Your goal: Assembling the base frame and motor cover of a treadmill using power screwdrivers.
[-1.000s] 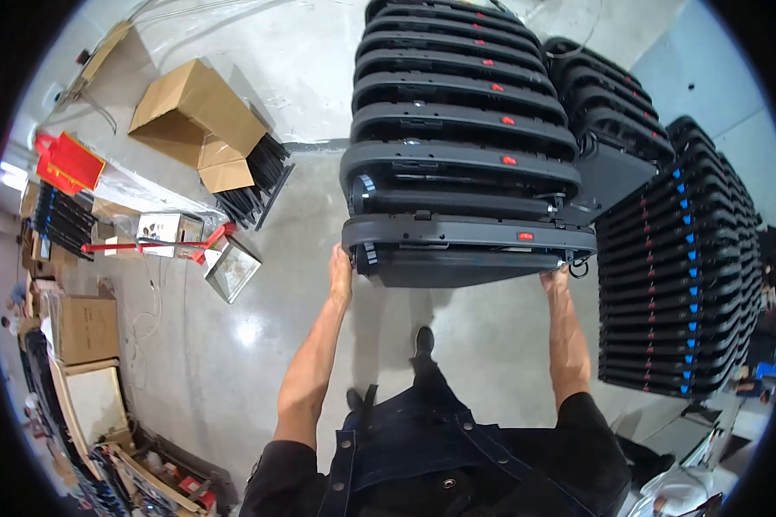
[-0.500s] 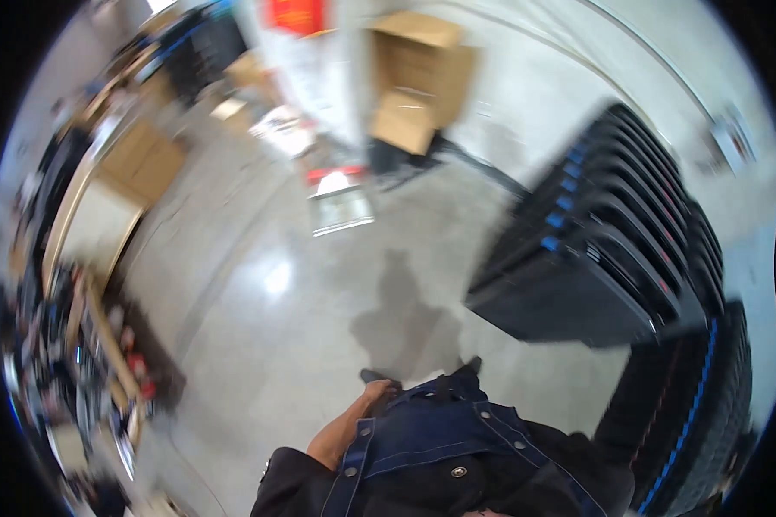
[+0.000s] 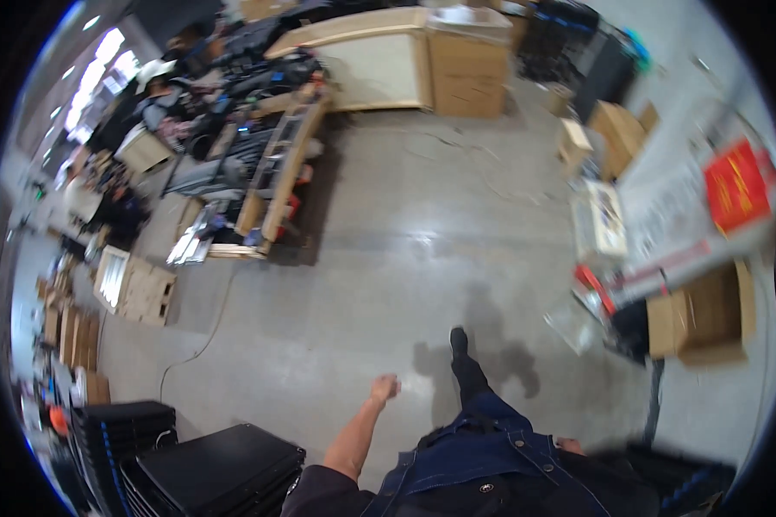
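Observation:
My left hand (image 3: 385, 387) hangs over the bare grey floor in front of my body, its arm stretched forward. Its fingers look loosely curled, and I see nothing in them. At the right edge of my blue apron, only a small part of my right hand (image 3: 569, 445) shows; its fingers are hidden. One leg with a dark shoe (image 3: 459, 341) is extended ahead of me. A stack of black plastic cases or lids (image 3: 220, 465) stands nearest to my left arm, apart from it.
A wooden bench (image 3: 289, 172) loaded with dark parts stands ahead left. Cardboard boxes (image 3: 467, 69) are at the far side. On the right lie an open carton (image 3: 703, 314), a red bag (image 3: 737, 185) and clear plastic (image 3: 575, 327). A cable (image 3: 200, 349) runs along the floor at left.
My view has swung left, so the bench and the cartons have shifted rightward in it. One leg now reaches forward, and my left hand is farther out from my body.

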Tool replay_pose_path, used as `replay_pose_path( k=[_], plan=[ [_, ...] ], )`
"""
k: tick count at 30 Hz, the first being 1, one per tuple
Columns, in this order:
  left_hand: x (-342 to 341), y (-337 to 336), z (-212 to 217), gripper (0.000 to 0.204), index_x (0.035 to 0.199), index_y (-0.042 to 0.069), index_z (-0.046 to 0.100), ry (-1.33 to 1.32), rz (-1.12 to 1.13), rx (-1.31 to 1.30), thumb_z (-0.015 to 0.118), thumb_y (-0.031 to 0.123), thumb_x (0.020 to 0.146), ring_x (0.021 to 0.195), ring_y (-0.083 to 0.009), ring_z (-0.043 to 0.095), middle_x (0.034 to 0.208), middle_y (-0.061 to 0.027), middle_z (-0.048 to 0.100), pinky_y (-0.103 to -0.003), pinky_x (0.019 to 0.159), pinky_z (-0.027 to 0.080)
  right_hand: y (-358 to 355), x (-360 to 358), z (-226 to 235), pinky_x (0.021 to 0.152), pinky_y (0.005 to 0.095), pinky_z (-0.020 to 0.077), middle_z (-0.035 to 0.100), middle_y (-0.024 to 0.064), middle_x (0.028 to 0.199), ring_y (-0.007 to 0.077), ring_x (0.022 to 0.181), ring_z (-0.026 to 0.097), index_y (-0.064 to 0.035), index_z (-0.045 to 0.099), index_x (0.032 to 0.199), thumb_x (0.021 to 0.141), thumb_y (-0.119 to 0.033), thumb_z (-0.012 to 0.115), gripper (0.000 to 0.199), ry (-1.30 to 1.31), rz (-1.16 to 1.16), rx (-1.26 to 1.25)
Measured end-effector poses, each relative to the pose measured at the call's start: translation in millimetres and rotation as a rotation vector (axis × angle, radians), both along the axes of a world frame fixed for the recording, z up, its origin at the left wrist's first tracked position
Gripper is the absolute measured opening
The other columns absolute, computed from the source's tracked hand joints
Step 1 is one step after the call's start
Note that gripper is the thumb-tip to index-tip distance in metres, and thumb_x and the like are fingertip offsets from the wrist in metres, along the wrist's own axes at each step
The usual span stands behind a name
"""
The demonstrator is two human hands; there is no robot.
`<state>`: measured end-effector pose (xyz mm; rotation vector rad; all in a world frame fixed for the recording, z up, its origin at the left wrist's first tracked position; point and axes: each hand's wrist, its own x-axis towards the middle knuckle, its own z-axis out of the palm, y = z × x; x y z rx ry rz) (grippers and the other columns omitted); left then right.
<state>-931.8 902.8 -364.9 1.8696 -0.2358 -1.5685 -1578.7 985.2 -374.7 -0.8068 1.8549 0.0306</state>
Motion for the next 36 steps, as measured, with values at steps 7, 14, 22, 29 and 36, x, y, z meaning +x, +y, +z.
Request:
replay_pose_path(
  k=[7, 14, 22, 29, 36],
  plan=[
    [78.4, -18.1, 33.5, 0.020, 0.101, 0.000, 0.061, 0.012, 0.554, 0.296, 0.060, 0.019, 0.092, 0.060, -0.0210, 0.063, 0.081, -0.0142, 0.068, -0.032, 0.046, 0.047, -500.7, 177.0, 2.8, 0.052, 0.0424, 0.0544, 0.063, 0.0134, 0.085, 0.0272, 0.066, 0.066, -0.0040, 0.056, 0.116, 0.094, -0.027, 0.062, 0.032, -0.464, -0.398, -0.302],
    [118.0, -129.4, 8.0, 0.022, 0.105, 0.001, 0.062, 0.292, 0.657, 0.208, 0.061, 0.020, 0.093, 0.051, -0.0183, 0.053, 0.075, -0.0105, 0.063, -0.032, 0.044, 0.039, -812.3, 618.4, 156.8, 0.057, 0.0298, 0.0546, 0.068, 0.0099, 0.087, 0.0162, 0.066, 0.066, 0.0002, 0.060, 0.119, 0.097, -0.029, 0.062, 0.037, -0.611, 0.372, -0.480],
    [244.5, -262.8, -69.7, 0.044, 0.122, 0.003, 0.062, -0.898, -0.277, -0.451, 0.065, 0.026, 0.084, 0.088, -0.0503, 0.064, 0.094, -0.0260, 0.069, -0.051, 0.083, 0.054, -860.3, 879.1, 127.7, 0.058, 0.0311, 0.0557, 0.070, 0.0065, 0.090, 0.0161, 0.070, 0.069, -0.0043, 0.066, 0.111, 0.094, -0.032, 0.065, 0.033, -0.517, 0.805, -0.008],
    [439.4, -483.9, 57.4, 0.036, 0.120, 0.004, 0.061, 0.249, 1.038, -0.086, 0.060, 0.033, 0.099, 0.080, -0.0186, 0.068, 0.102, -0.0101, 0.068, -0.030, 0.071, 0.056, -988.1, 1080.3, 103.7, 0.047, 0.0276, 0.0477, 0.068, 0.0037, 0.073, 0.0119, 0.058, 0.062, -0.0052, 0.068, 0.095, 0.092, -0.025, 0.069, 0.020, -0.477, 1.170, 0.001],
    [464.6, -515.3, 83.5, 0.050, 0.131, 0.003, 0.054, 0.059, 1.525, -0.142, 0.060, 0.039, 0.098, 0.094, -0.0224, 0.067, 0.114, -0.0146, 0.066, -0.034, 0.080, 0.056, -1110.2, 1353.1, 106.1, 0.079, 0.0408, 0.0553, 0.074, 0.0144, 0.093, 0.0289, 0.087, 0.072, -0.0053, 0.072, 0.100, 0.084, -0.025, 0.070, 0.025, -0.513, 1.369, -0.629]
  ],
)
